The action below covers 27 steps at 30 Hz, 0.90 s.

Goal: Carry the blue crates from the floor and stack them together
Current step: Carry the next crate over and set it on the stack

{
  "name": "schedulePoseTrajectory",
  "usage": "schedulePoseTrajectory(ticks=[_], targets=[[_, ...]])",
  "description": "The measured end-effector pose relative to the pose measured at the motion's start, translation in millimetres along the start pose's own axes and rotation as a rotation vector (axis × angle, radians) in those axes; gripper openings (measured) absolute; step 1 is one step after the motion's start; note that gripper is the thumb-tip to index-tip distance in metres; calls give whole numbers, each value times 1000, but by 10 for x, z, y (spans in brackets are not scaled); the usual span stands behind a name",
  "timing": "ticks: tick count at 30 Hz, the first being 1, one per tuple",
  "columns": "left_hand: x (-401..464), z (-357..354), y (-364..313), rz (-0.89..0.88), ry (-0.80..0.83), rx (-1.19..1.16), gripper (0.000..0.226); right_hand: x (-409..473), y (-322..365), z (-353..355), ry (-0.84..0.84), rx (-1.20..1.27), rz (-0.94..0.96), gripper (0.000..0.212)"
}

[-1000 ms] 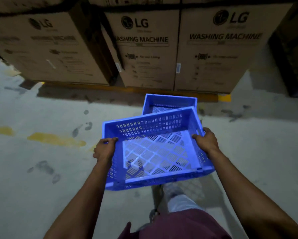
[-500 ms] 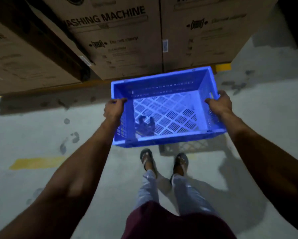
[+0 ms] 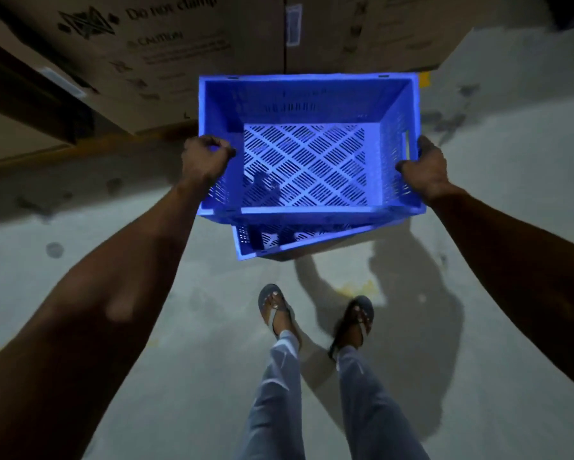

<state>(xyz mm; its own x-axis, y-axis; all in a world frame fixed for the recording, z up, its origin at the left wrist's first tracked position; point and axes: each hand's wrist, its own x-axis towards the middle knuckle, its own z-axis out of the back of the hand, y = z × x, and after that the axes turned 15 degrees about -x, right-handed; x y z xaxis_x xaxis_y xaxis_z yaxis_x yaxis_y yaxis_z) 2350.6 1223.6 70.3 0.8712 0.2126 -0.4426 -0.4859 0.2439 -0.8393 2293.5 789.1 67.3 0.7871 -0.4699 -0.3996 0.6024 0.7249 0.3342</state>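
cardboard boxes (image 3: 212, 61) wall off behind crate (image 3: 305, 101), bare floor (image 3: 494, 194) either side

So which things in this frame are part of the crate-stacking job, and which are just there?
Part of the job:
- upper blue crate, held at its side walls by the left hand and the right hand
- lower blue crate, showing skewed beneath it

Just there:
- cardboard boxes behind the crates
- concrete floor
- sandals on the person's feet

Big cardboard boxes (image 3: 179, 61) stand at the back on a grey concrete floor (image 3: 196, 360) with dark stains. A yellow line (image 3: 424, 79) runs under the boxes.
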Motion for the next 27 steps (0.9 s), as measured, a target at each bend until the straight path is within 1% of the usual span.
schedulePoseTrajectory(ticks=[1,2,4,5,7,8,10,13,15,17,21,23,25,27], targets=[[10,41,99,-28,-4,55,28,-9,-35,-45,-17,-74,49,68],[-44,68,175,-56,-23,109,29,-21,-70,-87,-42,-144,111,72],[-264,59,364,-108,-7,253,40,-43,-148,-188,-91,-334,215,88],[-440,8,473,-118,9,340,45,-14,-188,-266,-88,-431,271,96],[-781,-186,708,-136,-43,528,56,150,-212,-355,-45,-544,308,110],[-954,-298,812,-144,-89,596,66,235,-196,-369,-31,-570,305,113],[-1148,-453,975,-167,-178,630,80,405,-116,-366,-30,-628,343,113],[-1103,-471,1000,-165,-230,639,79,505,-22,-225,-6,-728,435,113],[-911,-403,927,-147,-220,685,78,479,-5,-105,-13,-734,466,109],[-697,-292,858,-152,-187,736,82,358,-63,-35,-11,-702,442,102],[-445,-200,835,-294,-122,800,93,-46,-416,-276,-37,-579,328,103],[-373,-196,844,-340,-143,840,94,-128,-504,-423,-64,-519,305,102],[-407,-186,905,-371,-191,864,94,-121,-524,-556,-80,-514,285,103],[-591,-222,1052,-415,-246,851,91,-30,-511,-624,-92,-550,325,106]])
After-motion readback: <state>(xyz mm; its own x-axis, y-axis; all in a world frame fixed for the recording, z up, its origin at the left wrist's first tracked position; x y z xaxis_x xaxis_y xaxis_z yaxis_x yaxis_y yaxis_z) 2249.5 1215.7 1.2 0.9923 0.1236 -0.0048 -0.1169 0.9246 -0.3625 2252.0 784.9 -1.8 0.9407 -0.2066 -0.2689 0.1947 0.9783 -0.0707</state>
